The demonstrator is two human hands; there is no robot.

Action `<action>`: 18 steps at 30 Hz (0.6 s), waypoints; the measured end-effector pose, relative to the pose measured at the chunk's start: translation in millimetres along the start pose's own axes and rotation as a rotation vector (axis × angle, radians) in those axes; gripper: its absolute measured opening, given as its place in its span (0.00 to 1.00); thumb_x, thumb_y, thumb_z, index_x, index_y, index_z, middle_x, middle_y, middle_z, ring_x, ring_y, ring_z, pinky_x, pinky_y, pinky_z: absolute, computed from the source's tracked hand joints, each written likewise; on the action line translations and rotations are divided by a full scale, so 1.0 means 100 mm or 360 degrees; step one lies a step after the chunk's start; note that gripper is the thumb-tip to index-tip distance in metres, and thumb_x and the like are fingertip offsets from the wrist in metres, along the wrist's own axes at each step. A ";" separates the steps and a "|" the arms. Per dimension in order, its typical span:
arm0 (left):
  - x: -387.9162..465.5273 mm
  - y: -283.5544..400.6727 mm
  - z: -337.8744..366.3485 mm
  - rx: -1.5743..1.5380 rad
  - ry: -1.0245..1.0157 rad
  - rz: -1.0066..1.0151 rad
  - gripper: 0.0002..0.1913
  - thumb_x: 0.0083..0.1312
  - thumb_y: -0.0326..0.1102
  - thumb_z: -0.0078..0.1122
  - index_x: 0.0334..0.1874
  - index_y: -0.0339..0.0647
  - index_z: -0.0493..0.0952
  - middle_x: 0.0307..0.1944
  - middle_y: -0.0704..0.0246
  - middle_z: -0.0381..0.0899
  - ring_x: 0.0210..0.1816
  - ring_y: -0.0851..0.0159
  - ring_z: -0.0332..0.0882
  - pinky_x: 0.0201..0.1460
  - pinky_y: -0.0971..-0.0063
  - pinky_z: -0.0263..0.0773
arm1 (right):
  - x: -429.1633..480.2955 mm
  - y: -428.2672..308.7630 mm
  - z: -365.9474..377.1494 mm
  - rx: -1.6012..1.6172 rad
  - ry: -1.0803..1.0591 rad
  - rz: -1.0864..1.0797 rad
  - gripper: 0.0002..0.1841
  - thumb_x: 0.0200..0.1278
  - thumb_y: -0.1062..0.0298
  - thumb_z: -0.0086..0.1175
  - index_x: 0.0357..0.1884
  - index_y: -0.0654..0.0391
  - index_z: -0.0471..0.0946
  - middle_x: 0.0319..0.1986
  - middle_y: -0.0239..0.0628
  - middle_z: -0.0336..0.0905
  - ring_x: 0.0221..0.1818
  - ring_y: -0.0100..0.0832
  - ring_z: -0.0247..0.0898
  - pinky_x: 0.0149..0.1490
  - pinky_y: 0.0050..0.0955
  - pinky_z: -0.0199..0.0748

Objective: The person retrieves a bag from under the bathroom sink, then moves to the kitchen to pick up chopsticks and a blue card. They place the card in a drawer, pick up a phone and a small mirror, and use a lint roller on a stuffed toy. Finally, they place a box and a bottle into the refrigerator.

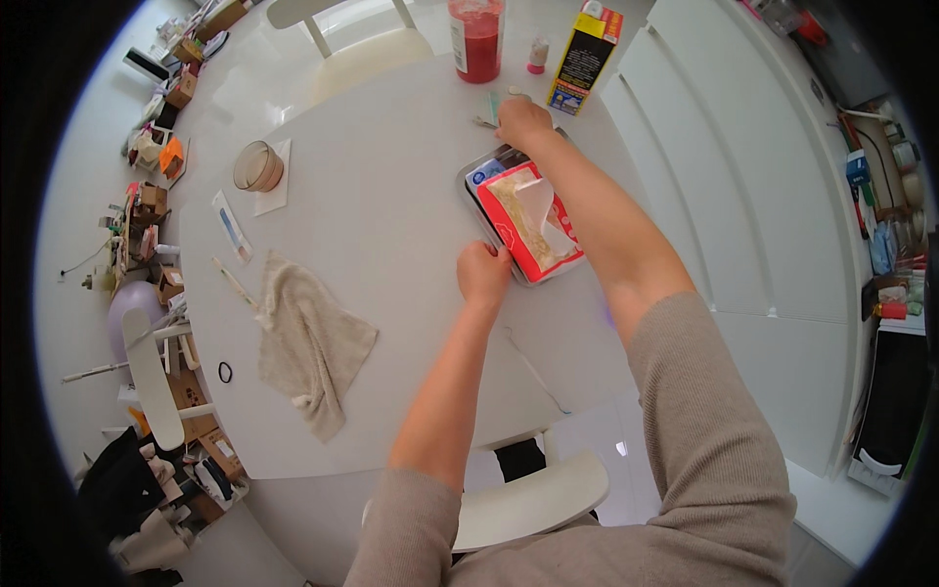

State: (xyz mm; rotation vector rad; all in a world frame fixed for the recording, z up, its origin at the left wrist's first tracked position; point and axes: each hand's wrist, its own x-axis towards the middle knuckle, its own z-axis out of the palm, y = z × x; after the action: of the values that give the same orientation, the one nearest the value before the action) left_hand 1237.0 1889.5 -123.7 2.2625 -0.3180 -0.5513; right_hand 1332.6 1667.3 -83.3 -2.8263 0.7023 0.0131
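My left hand is at the near left corner of a clear plastic tray, its fingers closed at the edge. In the tray lies a red tissue pack with a white tissue sticking out, and a blue packet shows behind it. My right hand is curled just beyond the tray's far side, beside a pale green strip and a small metallic item. Whether it holds anything is hidden by its fingers. A small white round thing lies just past it.
A jar of red contents, a small pink-based bottle and a black-yellow carton stand at the back. Leftward are a glass bowl, a beige cloth, a thin stick, a sachet and a black hair tie.
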 end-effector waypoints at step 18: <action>-0.19 -0.19 -0.67 0.0074 0.0232 0.0159 0.07 0.59 0.32 0.55 0.32 0.34 0.76 0.27 0.56 0.80 0.30 0.53 0.78 0.34 0.63 0.72 | -1.53 0.40 -0.23 0.0310 -0.0274 0.0288 0.10 0.45 0.60 0.58 0.22 0.57 0.82 0.26 0.45 0.81 0.32 0.44 0.78 0.38 0.39 0.76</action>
State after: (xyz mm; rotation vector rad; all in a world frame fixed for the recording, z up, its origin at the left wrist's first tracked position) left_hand 1253.3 1951.7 -91.5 2.3027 -0.3708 -0.3282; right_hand 1178.0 1698.4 -59.8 -2.5332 0.8657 0.2043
